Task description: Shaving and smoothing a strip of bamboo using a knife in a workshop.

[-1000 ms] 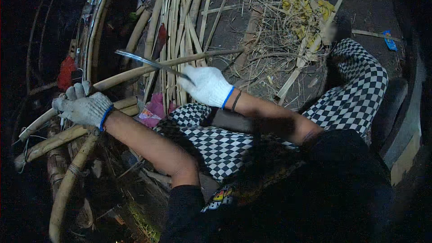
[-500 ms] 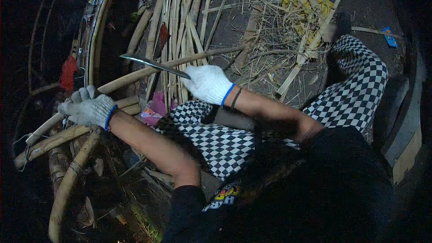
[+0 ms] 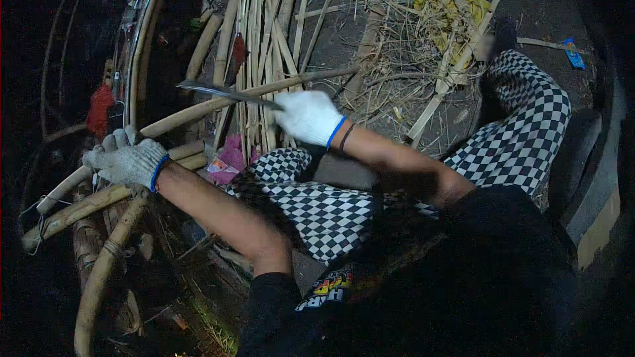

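My left hand (image 3: 126, 157), in a white knit glove with a blue cuff, is closed round a long, slender wooden pole (image 3: 198, 114). The pole runs from the lower left to the upper middle. My right hand (image 3: 307, 116), gloved alike, grips a knife (image 3: 228, 92) with a long, slightly curved metal blade. Its handle is hidden inside the fist. The blade points left, above the pole in the picture; whether it touches the wood I cannot tell. Under my left hand, thicker crossed poles (image 3: 79, 215) form a support, with a bent branch (image 3: 106, 271) below.
Long split strips (image 3: 258, 46) lie in a bundle beyond the pole. Dry twigs and yellow plastic (image 3: 456, 13) are heaped at the upper right, beside a leg in checkered trousers (image 3: 529, 119). A red rag (image 3: 100, 109) hangs at left; pink plastic (image 3: 228, 158) lies near the crossed poles.
My left hand has shifted slightly left along with its forearm. The knife has tilted a little, and its blade shines less. My right hand is nearly where it was.
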{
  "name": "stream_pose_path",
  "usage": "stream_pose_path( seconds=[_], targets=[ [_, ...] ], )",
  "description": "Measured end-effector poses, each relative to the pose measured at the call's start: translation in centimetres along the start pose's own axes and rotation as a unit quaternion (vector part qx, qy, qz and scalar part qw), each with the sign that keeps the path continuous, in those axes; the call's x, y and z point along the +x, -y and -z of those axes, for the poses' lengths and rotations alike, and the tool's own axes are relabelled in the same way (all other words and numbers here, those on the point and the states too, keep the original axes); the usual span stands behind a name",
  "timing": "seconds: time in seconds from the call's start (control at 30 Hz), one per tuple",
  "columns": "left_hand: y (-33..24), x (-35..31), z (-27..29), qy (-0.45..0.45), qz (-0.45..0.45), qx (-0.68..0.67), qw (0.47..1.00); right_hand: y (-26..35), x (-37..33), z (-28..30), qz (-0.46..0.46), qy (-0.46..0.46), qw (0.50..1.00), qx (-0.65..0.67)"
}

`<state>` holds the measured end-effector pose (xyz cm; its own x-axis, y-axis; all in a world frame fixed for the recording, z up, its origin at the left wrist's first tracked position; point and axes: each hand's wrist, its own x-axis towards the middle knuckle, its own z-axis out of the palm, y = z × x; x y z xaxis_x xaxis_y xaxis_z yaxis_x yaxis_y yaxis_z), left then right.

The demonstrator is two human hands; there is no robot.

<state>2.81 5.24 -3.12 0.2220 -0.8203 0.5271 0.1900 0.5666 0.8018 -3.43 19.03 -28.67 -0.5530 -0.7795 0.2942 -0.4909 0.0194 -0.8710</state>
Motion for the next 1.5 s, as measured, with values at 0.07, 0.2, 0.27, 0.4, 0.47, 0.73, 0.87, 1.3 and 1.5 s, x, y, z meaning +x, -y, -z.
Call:
stream_pose_path(
  seconds=[0.07,0.2,0.27,0.4,0.47,0.73,0.87,1.3,1.5],
  targets=[
    [-0.7,0.4,0.3,0.008,-0.015,0.004,1.0,-3.8,-0.1,-0.9,-0.146,0.043,0.988,-0.038],
    [-0.9,-1.3,-1.4,-0.035,-0.004,0.018,0.999,-10.3,-1.0,-1.1,-0.226,0.077,0.968,-0.08],
    [-1.2,-1.1,-0.7,-0.016,0.019,0.036,0.999,-6.5,-0.2,-0.6,-0.186,0.08,0.975,-0.09],
    [-1.5,-0.8,-1.7,0.009,0.028,0.016,0.999,0.5,0.5,0.7,-0.117,0.045,0.992,0.006],
    [-1.2,-1.1,-1.3,0.0,0.003,0.029,1.0,-0.4,0.4,-0.5,-0.059,0.006,0.998,0.012],
    [1.0,2.2,1.1,0.04,-0.015,-0.016,0.999,-17.8,-3.8,-2.3,-0.323,0.068,0.936,-0.122],
    [0.0,1.9,-0.3,0.036,0.021,-0.005,0.999,-11.7,-0.8,-3.4,-0.26,0.019,0.963,-0.061],
    [3.6,2.1,-0.8,-0.001,0.0,0.066,0.998,-29.0,-11.6,-3.6,-0.413,0.126,0.881,-0.194],
    [0.9,1.7,-1.1,-0.045,0.012,0.049,0.998,-15.5,-4.6,-4.3,-0.337,0.039,0.938,-0.072]
  ],
)
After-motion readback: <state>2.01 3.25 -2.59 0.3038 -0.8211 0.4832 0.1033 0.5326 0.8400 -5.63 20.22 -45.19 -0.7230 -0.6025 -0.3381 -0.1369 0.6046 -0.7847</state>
